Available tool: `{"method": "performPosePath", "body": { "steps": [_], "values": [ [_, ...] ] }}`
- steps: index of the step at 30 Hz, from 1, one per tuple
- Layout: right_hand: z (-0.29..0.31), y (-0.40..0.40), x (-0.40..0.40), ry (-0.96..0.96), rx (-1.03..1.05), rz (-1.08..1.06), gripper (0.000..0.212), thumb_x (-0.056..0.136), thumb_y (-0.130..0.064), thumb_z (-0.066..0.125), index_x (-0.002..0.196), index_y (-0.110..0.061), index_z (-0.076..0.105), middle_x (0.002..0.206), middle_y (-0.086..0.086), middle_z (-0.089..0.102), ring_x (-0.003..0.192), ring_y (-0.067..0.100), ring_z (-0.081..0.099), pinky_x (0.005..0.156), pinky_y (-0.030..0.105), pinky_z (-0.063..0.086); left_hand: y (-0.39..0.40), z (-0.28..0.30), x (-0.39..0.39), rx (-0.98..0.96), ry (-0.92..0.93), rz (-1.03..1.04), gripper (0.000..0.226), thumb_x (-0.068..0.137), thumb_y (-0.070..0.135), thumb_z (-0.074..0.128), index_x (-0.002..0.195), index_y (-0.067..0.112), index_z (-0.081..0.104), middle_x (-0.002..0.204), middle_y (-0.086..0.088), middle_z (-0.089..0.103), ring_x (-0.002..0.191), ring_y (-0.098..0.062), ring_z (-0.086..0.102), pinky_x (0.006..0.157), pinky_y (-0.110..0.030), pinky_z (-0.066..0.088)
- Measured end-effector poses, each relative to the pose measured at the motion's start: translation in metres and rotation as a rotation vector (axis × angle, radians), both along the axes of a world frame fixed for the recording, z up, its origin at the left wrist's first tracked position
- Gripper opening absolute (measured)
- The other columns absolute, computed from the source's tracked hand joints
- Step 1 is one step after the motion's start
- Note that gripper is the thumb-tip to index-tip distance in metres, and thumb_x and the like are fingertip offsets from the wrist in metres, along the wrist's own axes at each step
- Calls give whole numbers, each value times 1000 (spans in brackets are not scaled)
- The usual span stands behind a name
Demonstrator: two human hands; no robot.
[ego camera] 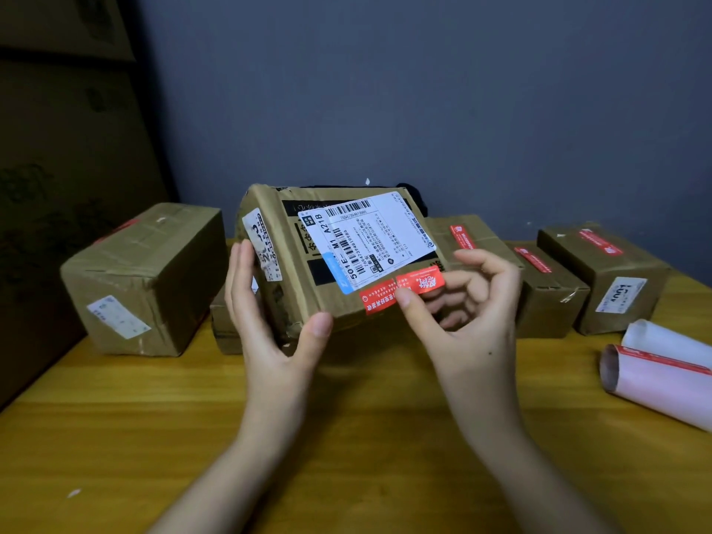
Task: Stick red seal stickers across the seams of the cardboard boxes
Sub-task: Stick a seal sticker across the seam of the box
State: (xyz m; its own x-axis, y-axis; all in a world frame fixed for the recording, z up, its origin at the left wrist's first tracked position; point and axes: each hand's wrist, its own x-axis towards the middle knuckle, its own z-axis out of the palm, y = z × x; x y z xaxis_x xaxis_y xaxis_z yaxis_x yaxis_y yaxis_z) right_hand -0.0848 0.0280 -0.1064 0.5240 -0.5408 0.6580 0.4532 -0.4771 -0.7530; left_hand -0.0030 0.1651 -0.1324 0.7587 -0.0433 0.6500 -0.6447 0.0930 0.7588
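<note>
I hold a worn cardboard box tilted up above the wooden table, its white shipping label facing me. My left hand grips the box's left end, fingers up the side and thumb on the lower front edge. A red seal sticker lies along the lower right edge of the box, just under the label. My right hand has its thumb on the sticker, with the fingers curled behind the box's right end.
A taped box stands at the left, and a small one sits under the held box. Three boxes with red seals line the right. Rolled sticker sheets lie at the right edge. Big cartons stack on the far left.
</note>
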Motion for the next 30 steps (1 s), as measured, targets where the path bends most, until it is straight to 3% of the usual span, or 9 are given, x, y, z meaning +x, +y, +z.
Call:
{"method": "performPosePath", "body": {
  "steps": [5,11,16,24,30],
  "values": [
    [1,4,-1,-41,45,43,56,77,-8,78,114,-30,43,101,-2,65,86,17,64,69,28,51,-1,-1,0,-3,-11,4,102,74,75,56,151,22,15,158,-2,18,146,-22,17,115,-55,21],
    [0,9,-2,-108,23,70,53,81,5,69,113,-30,44,112,-2,62,101,16,63,71,18,50,-4,0,-4,1,8,-3,106,70,78,56,151,23,15,158,-1,17,146,-20,17,116,-54,21],
    [1,10,-3,-154,24,95,46,81,-3,66,112,-30,46,112,-1,62,105,19,64,75,20,52,-4,-1,-4,-1,31,3,105,69,78,57,150,25,16,157,0,19,146,-19,19,116,-53,22],
    [2,10,-3,-233,105,192,48,79,3,65,113,-24,48,108,-9,63,102,17,64,82,24,51,-4,-2,-4,-5,56,-2,105,67,78,58,150,29,17,157,2,20,145,-18,21,115,-52,24],
    [2,11,-2,-223,69,227,57,78,3,67,121,-26,43,114,0,60,103,23,63,82,29,51,-3,-1,-3,-1,52,7,101,69,79,57,149,31,19,156,1,21,145,-19,22,115,-53,24]
  ]
}}
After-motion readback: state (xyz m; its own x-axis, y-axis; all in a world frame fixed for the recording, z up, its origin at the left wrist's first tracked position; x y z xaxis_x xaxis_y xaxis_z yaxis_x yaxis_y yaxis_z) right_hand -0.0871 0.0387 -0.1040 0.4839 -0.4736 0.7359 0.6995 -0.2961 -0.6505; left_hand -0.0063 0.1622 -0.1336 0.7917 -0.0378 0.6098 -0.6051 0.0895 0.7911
